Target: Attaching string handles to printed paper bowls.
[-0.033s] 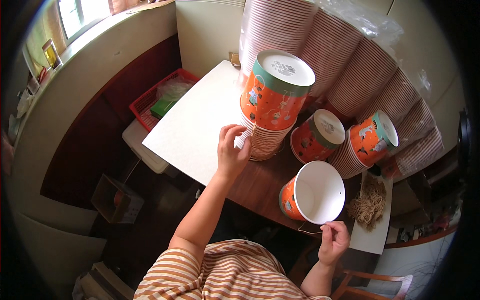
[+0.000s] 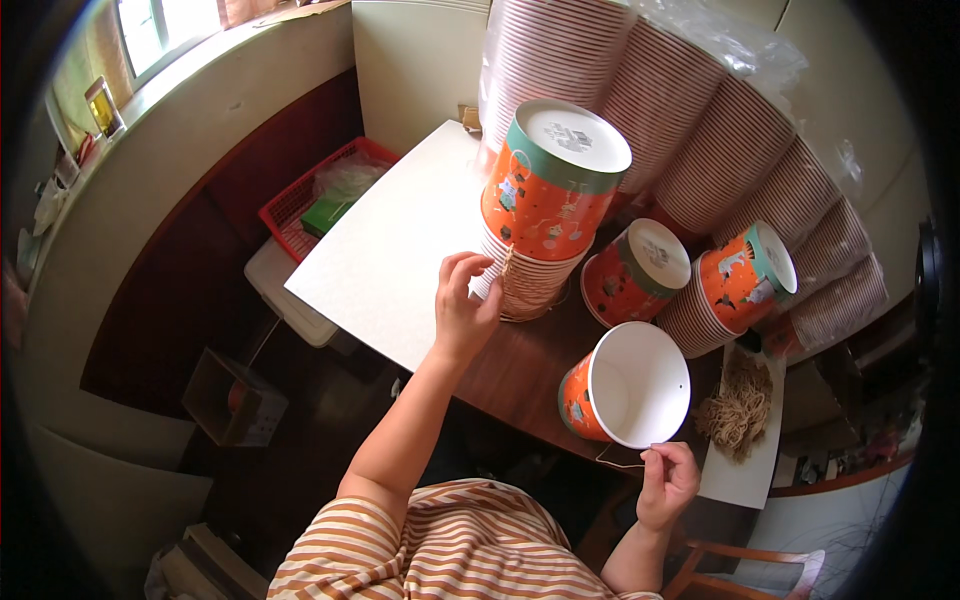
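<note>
Stringing a handle seems in hand: the right hand (image 2: 668, 483) pinches twine (image 2: 622, 462) beside the open bucket (image 2: 628, 385) on the table (image 2: 520, 370), the left hand (image 2: 462, 305) fingers the stack (image 2: 530, 275), and threading calls for a steady aim.

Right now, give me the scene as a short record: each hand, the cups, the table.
left hand: fingers at a thin string against the stack of upside-down orange cups
right hand: pinches a thin string just below the open cup
open cup: on its side, white inside facing the camera
string bundle: on a white sheet, right of the open cup
table: dark wood, white board on its left part
</note>
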Tool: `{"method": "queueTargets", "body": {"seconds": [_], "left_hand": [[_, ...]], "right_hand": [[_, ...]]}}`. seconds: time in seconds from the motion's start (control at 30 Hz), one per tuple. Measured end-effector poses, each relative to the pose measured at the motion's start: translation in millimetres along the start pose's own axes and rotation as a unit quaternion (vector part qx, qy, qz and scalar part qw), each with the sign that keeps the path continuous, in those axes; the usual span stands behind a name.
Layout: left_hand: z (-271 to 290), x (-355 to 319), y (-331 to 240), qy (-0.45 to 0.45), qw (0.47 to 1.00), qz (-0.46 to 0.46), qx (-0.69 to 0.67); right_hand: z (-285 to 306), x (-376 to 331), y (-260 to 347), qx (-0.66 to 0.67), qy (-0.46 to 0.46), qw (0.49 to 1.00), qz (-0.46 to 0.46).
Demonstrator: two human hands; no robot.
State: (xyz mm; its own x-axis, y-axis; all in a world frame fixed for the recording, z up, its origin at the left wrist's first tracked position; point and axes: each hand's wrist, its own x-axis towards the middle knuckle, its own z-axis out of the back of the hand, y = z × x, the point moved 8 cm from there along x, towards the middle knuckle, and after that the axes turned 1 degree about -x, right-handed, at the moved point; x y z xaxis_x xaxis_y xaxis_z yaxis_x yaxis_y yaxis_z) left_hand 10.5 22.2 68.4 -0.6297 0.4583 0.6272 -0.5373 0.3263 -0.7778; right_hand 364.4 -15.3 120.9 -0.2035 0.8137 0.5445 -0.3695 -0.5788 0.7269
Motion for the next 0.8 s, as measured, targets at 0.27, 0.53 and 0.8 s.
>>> {"method": "queueTargets", "body": {"seconds": [0.27,0.53,0.8], "left_hand": [[-3,-17,4,-0.002,0.998,0.040,0.058],[-2,-8,-16,-0.034,0.988,-0.050,0.139],[-11,7,-11,-0.007,0.993,-0.022,0.118]], "right_hand": [[-4,0,3,0.002,0.006,1.000,0.002],[-6,-2,4,0.004,0.035,0.999,-0.001],[0,-3,3,-0.009,0.000,1.000,0.012]]}}
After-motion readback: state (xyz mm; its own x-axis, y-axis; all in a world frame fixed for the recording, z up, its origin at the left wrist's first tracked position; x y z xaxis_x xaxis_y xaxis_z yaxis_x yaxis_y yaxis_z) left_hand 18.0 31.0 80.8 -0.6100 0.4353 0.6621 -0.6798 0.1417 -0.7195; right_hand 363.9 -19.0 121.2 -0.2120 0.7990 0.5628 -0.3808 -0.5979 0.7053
